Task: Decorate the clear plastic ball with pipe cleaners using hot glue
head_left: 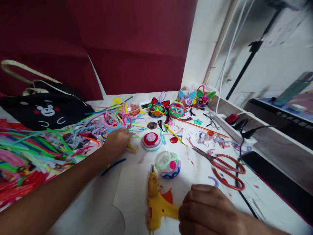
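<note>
Right hand on the glue gun, left hand in the pipe cleaners

Busy white table here. The pipe cleaners sprawl in a bright tangle across the left side, with a black bag bearing a bear face behind them. One loose blue strand lies just beside the left forearm. Mid-table sits a wrapped ball, right in front of the gun's nozzle, close but apart from it. A second ball with a red spiral rests just behind, near the left hand. Red scissors lie open to the right, well clear of both hands. A row of finished figures lines the back edge. The gun lies on a sheet of white paper.

Now the hard parts. The left fingertips vanish into the strands, so I cannot tell whether they pinch anything. The right hand hides the gun's grip and trigger, and the frame cuts off the wrist.

The poses: the left arm stretches forward from the lower left, palm down, knuckles up, fingers curled into the pile. The right hand sits low and close, fist wrapped tight round the yellow handle, nozzle pointing away toward the wrapped ball
</note>
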Demonstrator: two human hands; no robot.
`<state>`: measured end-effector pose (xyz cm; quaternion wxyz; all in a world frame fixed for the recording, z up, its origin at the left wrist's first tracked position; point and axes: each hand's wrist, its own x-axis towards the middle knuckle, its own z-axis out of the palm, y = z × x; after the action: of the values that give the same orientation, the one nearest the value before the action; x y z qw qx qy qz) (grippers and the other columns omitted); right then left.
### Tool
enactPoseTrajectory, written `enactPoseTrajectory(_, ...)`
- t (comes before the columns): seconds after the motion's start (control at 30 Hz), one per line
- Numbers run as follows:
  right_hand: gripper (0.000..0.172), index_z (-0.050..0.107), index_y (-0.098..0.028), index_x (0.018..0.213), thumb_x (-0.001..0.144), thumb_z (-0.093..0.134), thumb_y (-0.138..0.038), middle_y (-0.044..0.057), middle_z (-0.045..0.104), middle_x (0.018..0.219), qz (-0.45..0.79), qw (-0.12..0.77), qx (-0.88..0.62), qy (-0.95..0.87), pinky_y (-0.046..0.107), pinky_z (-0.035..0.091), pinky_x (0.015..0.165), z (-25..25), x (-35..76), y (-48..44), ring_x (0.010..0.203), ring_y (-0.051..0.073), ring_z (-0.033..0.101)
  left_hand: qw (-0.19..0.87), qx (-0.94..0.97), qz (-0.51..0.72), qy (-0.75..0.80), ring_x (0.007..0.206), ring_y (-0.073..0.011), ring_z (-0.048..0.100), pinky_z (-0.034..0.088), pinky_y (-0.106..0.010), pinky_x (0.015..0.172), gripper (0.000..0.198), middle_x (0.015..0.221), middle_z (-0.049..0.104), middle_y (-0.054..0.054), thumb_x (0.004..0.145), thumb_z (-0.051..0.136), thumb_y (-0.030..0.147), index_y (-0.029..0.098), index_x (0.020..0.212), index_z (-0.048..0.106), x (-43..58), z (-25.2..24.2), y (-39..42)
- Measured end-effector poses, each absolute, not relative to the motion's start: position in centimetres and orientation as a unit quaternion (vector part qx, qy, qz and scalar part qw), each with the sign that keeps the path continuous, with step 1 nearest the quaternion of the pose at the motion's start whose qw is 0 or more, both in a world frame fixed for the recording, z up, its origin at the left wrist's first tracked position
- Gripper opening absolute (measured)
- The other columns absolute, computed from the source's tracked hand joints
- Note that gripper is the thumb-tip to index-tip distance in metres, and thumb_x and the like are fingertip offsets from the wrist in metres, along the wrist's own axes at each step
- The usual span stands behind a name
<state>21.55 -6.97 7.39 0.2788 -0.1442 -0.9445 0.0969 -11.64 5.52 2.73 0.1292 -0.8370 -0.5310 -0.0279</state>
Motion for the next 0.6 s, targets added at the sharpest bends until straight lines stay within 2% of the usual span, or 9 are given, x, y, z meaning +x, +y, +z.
enactPoseTrajectory(0.17, 0.025, 0.067, -0.019, 0.084, 0.095, 0.046, -0.012, 0.004, 0.065, 0.066, 0.092, 0.285, -0.16, -0.941, 0.027, 0.052, 0.071, 6.8, 21.6, -6.6, 0.067, 0.015, 0.063, 0.148, -0.809, -0.103, -0.56, 0.088, -0.0241, 0.068, 0.052, -0.035, 0.079, 0.032, 0.093, 0.074, -0.009, 0.094, 0.039, 0.027, 0.021, 0.089, 0.07, -13.0, 3.6, 4.5)
enactPoseTrajectory(0.3, 0.026, 0.067, -0.017, 0.087, 0.096, 0.043, -0.013, 0.005, 0.064, 0.067, 0.101, 0.293, -0.174, -0.935, 0.028, 0.051, 0.069, 6.3, 21.4, -6.5, 0.067, 0.016, 0.063, 0.182, -0.786, -0.157, -0.57, 0.091, -0.0253, 0.068, 0.05, -0.036, 0.085, 0.032, 0.095, 0.075, -0.009, 0.095, 0.044, 0.035, 0.017, 0.095, 0.071, -13.9, 5.0, 3.7)
enactPoseTrajectory(0.47, 0.029, 0.063, -0.015, 0.085, 0.094, 0.036, -0.009, 0.007, 0.064, 0.068, 0.143, 0.306, -0.167, -0.926, 0.029, 0.048, 0.063, 5.7, 21.0, -6.2, 0.065, 0.017, 0.061, 0.21, -0.766, -0.173, -0.582, 0.084, -0.0234, 0.07, 0.051, -0.032, 0.075, 0.031, 0.093, 0.076, -0.004, 0.096, 0.045, 0.036, 0.019, 0.095, 0.071, -14.3, 5.6, 3.7)
enactPoseTrajectory(0.6, 0.025, 0.061, -0.014, 0.087, 0.087, 0.038, -0.005, 0.007, 0.065, 0.071, 0.193, 0.37, -0.202, -0.886, 0.029, 0.048, 0.06, 5.2, 20.7, -5.5, 0.065, 0.017, 0.061, 0.245, -0.766, -0.177, -0.567, 0.084, -0.0215, 0.071, 0.05, -0.029, 0.075, 0.031, 0.098, 0.077, -0.005, 0.097, 0.043, 0.033, 0.018, 0.099, 0.07, -13.4, 6.0, 3.3)
